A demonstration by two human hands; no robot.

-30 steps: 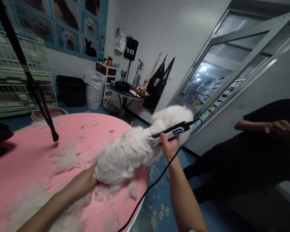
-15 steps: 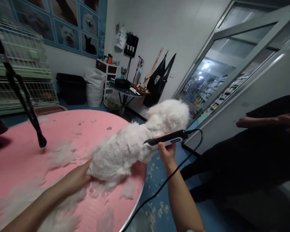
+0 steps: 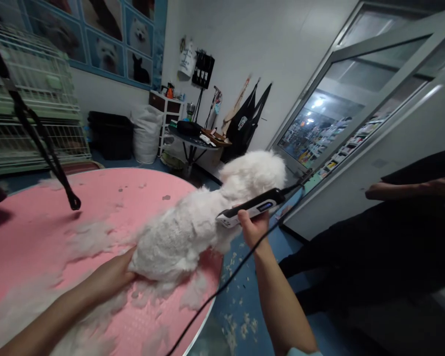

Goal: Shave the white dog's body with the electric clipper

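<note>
Head view: right hand (image 3: 254,231) clasping clippers (image 3: 250,210) should glide flat along dog (image 3: 185,235), left hand (image 3: 109,277) gripping its rump.

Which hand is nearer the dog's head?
Right. The right hand, gripping the clipper, is just below the dog's head; the left hand is at the rump.

No text is legible; the clipper (image 3: 249,211) shows a lit display too small to read.

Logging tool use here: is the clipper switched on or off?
On, it seems: the display on the clipper glows blue while the right hand holds its blade end against the dog.
</note>
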